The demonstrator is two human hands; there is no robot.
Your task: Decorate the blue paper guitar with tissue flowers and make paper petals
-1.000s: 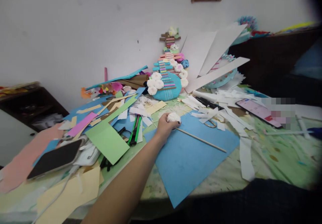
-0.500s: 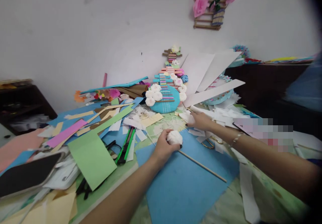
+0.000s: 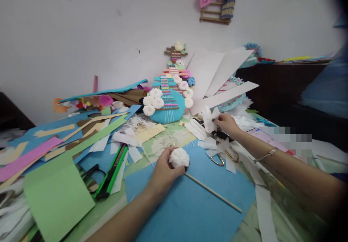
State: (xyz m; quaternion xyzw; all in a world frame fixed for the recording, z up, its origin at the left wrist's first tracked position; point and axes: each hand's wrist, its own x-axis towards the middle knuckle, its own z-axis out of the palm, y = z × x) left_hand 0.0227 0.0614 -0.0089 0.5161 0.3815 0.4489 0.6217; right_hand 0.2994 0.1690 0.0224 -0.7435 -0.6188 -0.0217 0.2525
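My left hand (image 3: 164,169) is closed round a white paper flower (image 3: 179,158), a rounded ball of folded petals, held over a blue sheet (image 3: 198,198). A thin wooden stick (image 3: 213,192) slants from just below my fingertips toward the lower right. Whether it joins the flower is hidden by the hand. To the right, my right hand (image 3: 227,123) pinches a crumpled white paper piece (image 3: 208,119) above more white strips (image 3: 196,129). Gold-handled scissors (image 3: 232,155) lie below that hand, partly covered by paper scraps.
A green utility knife (image 3: 112,173), a green card (image 3: 58,198) and black-handled scissors (image 3: 94,173) lie on the left among coloured strips. Against the wall stands a blue decorated paper instrument (image 3: 168,106) with white flowers. A pink-screened device (image 3: 268,138) lies at right.
My right hand has picked up the white paper piece and raised it off the pile. My left hand still holds the flower. The whole view has shifted a little.
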